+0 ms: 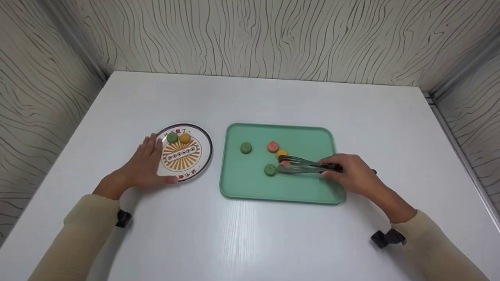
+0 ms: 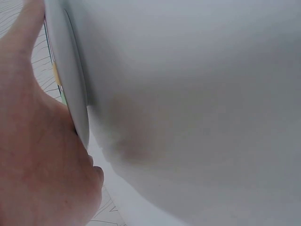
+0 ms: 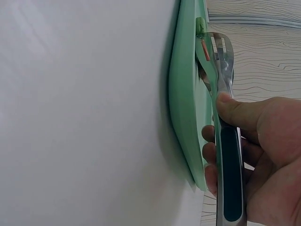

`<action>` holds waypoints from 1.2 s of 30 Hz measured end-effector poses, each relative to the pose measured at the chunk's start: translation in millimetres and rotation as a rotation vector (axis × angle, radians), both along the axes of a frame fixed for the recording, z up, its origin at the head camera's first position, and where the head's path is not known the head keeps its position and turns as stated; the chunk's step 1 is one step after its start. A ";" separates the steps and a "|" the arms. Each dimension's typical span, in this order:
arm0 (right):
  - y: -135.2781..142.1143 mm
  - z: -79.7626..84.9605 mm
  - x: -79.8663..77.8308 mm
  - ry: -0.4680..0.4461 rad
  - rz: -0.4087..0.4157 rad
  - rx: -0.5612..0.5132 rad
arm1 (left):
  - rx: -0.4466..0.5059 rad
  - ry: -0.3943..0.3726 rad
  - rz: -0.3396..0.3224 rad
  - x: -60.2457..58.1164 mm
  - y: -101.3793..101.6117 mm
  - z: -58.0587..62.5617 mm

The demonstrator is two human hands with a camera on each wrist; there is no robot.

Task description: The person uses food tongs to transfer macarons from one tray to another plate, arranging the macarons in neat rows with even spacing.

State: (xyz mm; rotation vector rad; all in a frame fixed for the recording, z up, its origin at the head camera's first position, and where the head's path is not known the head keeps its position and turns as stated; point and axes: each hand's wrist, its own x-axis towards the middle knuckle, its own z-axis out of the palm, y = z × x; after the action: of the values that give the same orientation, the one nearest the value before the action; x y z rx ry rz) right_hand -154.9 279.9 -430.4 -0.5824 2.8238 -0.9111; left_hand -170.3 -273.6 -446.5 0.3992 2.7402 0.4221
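Observation:
In the head view my right hand grips metal food tongs with dark handle panels. Their slotted tips are spread over the tray, with a small pink round piece between them; whether they touch it I cannot tell. Close by lie a yellow piece, a green piece and another pink piece. My left hand, fingers straight and thumb spread, rests against the left rim of a patterned round plate. That plate carries a green piece and a yellow piece, side by side.
The green tray has a raised rim and sits right of the plate, a gap between them. One more green piece lies on its left part. Beneath is a white table, with patterned wall panels behind.

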 end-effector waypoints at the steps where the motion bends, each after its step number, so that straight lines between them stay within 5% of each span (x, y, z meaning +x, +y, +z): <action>1: 0.0 0.2 0.1 0.001 0.000 0.000 | 0.002 -0.001 0.001 0.0 0.0 0.1; 36: 0.8 2.5 -0.4 0.016 0.011 0.002 | 0.016 -0.015 0.000 0.6 0.3 1.2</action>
State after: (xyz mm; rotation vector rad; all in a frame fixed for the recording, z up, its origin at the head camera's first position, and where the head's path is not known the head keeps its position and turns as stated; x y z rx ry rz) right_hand -155.3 280.6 -427.9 -0.6070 2.8322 -0.9051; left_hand -169.7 -273.3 -445.3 0.3981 2.7238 0.4449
